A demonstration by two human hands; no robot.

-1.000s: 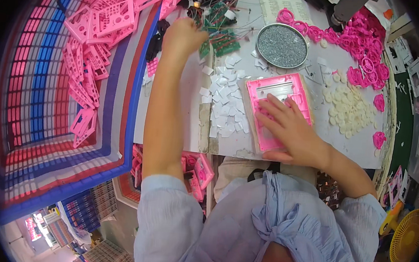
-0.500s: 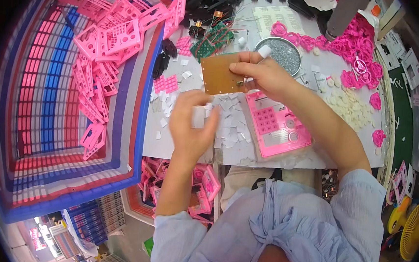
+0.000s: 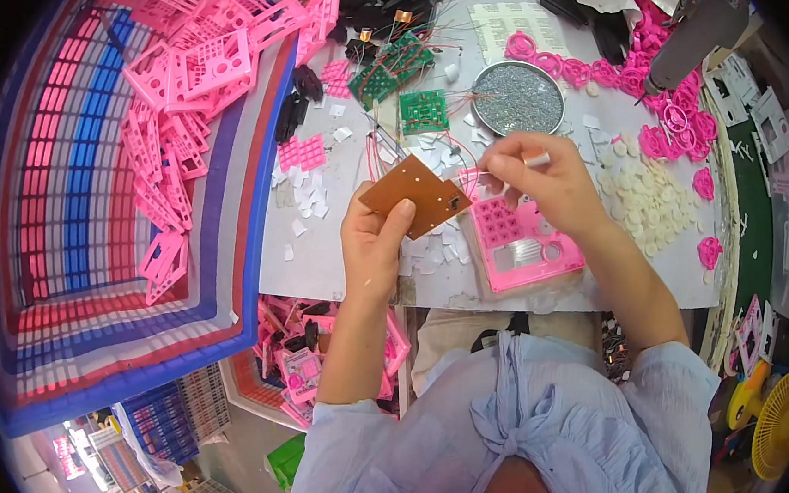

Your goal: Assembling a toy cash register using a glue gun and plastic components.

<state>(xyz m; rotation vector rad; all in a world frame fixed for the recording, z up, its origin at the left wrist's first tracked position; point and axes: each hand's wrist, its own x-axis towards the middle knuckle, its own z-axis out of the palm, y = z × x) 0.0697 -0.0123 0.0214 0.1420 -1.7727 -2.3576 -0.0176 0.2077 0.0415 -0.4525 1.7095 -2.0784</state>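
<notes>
White-topped worktable [image 3: 308, 281] spans the centre of the frame, its surface scattered with parts. Filling the left side is a large plastic basket striped red, white and blue [image 3: 139, 377], holding a heap of pink plastic frames [image 3: 209, 65] towards its upper end. At the upper right lies a tangled pile of magenta plastic rings [image 3: 681, 139], with a spread of cream-coloured discs [image 3: 648, 202] just below it. Right of centre, a rectangular pink plastic casing [image 3: 535, 225] lies near the table's front edge. Above it, the right hand [image 3: 548, 180] has its fingers bent and thumb and forefinger brought close; whether they pinch something cannot be told. At the frame's centre, the left hand [image 3: 374, 245] grips a flat brown circuit board [image 3: 431, 198], thumb pressed on its face, the board tilted and raised above the table. A round metal tin [image 3: 523, 63] of small silvery pieces sits at upper centre. Left of it lies a square green circuit board [image 3: 424, 112], then small white paper squares [image 3: 315, 194], scattered left of centre.
</notes>
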